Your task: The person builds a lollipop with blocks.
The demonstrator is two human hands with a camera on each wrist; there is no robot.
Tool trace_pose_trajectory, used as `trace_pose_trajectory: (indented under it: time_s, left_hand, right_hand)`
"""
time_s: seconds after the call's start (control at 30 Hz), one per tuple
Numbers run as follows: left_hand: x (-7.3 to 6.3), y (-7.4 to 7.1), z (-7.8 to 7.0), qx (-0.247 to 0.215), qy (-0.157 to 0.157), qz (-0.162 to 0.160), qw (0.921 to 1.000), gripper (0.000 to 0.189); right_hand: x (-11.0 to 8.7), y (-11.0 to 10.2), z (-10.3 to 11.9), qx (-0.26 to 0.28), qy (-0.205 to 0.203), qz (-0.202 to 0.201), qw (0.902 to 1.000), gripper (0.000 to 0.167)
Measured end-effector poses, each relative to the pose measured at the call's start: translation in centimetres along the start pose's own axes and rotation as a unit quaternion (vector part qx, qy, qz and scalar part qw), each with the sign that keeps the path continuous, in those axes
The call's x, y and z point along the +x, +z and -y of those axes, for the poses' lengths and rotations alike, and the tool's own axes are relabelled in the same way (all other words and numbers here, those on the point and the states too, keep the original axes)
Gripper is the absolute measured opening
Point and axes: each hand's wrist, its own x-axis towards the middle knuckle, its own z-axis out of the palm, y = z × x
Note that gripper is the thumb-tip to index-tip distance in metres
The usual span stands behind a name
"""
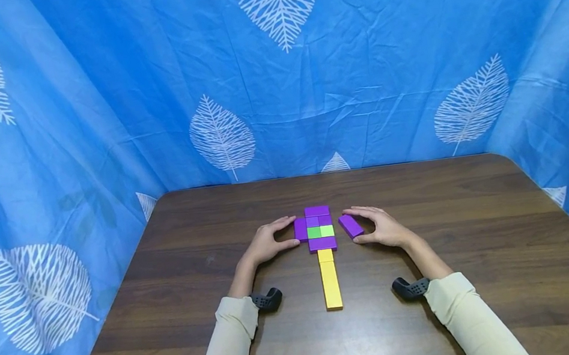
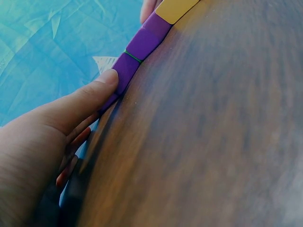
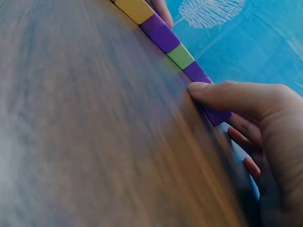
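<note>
Flat on the table lies a figure of purple, green and yellow blocks. My left hand [image 1: 266,243] pinches the upright purple block [image 1: 300,230] at the figure's left side, thumb at its near end and fingers at its far end. To the right, my right hand [image 1: 386,229] holds another purple block [image 1: 351,226] the same way; it lies slanted, with a gap between it and the figure. The middle has small purple blocks above a green block [image 1: 314,232] and a lighter green one [image 1: 327,231]. Purple blocks cap it at top [image 1: 317,211] and bottom [image 1: 322,244].
Below the figure, a small yellow block [image 1: 325,255] and a long yellow block [image 1: 331,286] run toward me as a stem on the brown wooden table [image 1: 176,338]. A blue curtain [image 1: 373,68] with white leaves hangs behind. Both wrists wear black devices [image 1: 268,300].
</note>
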Motion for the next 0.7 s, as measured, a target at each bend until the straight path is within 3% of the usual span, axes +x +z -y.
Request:
trace_pose_trajectory:
  time_s: [0.2, 0.37, 0.47, 0.7]
  left_hand:
    - [0.1, 0.1, 0.0, -0.002, 0.003, -0.003, 1.0000, 0.064]
    - [0.1, 0.1, 0.1, -0.005, 0.009, -0.008, 0.9999, 0.064]
    - [0.0, 0.0, 0.3, -0.004, 0.009, -0.010, 0.9999, 0.064]
    - [0.0, 0.0, 0.2, -0.005, 0.010, -0.011, 0.9999, 0.064]
  right_hand:
    - [0.1, 0.1, 0.3, 0.019, -0.003, -0.023, 0.9996, 0.067]
    - [0.4, 0.8, 0.8, 0.054, 0.046, -0.060, 0.9957, 0.064]
    - [0.8, 1.4, 1.1, 0.046, 0.069, -0.077, 0.9936, 0.065]
    - [1.4, 2.4, 1.5, 0.009, 0.052, -0.073, 0.9960, 0.068]
